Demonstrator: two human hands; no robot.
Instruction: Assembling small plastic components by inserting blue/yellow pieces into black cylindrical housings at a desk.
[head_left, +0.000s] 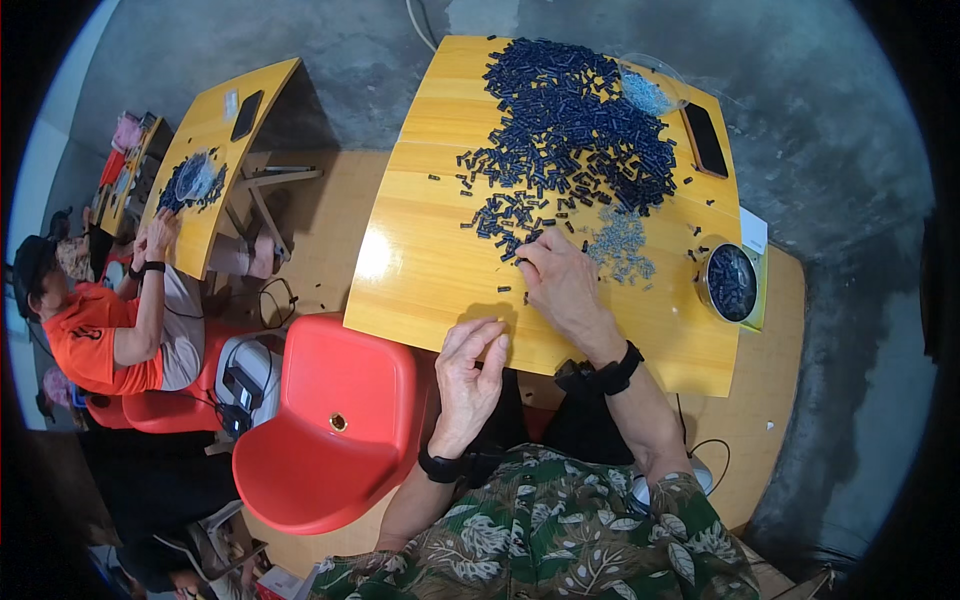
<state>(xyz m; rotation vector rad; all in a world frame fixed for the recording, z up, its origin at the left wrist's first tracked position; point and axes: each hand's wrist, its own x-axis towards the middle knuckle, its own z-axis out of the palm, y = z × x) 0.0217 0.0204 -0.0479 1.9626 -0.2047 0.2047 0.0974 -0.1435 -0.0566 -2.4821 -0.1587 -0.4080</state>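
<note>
A wide heap of small black plastic pieces (pixel 570 120) covers the far part of the yellow wooden table (pixel 410 270). A looser cluster of the same pieces (pixel 505 213) lies on its near side. My right hand (pixel 562 285) reaches to the near edge of that cluster, thumb and forefinger pinched at a small black piece. Closer to me, my left hand (pixel 468 378) hovers over the table's front edge, fingers curled and tips together; what they hold is too small to make out. Beside my right hand lies a patch of small silvery metal parts (pixel 620 245).
A clear round tub of pale blue bits (pixel 645 92) and a phone (pixel 706 140) sit at the far right. A metal bowl of black pieces (pixel 730 283) stands by the right edge. Left are a red chair (pixel 330 420) and a person in orange (pixel 105 335) at another table (pixel 240 110).
</note>
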